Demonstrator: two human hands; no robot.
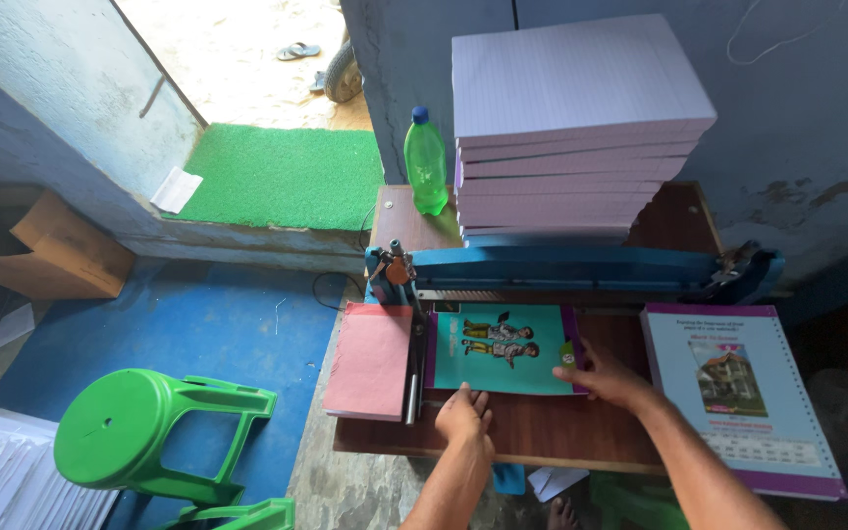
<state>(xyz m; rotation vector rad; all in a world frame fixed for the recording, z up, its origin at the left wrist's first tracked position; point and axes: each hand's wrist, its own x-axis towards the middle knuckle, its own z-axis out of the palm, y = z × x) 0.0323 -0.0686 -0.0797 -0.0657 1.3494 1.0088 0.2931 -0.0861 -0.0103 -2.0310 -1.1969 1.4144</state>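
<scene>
While my left hand [463, 414] and right hand [609, 378] press flat on the teal booklet [499, 348] under the blue cutter [571, 269], the purple stack [743, 393] waits.

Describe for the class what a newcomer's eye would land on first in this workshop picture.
First, the tall stack of pale lilac ruled paper at the back of the wooden table, beside a green bottle. Next, both hands, left and right, pressing on a teal booklet cover before the blue punching machine. A bright green stool stands on the blue floor, left.
</scene>
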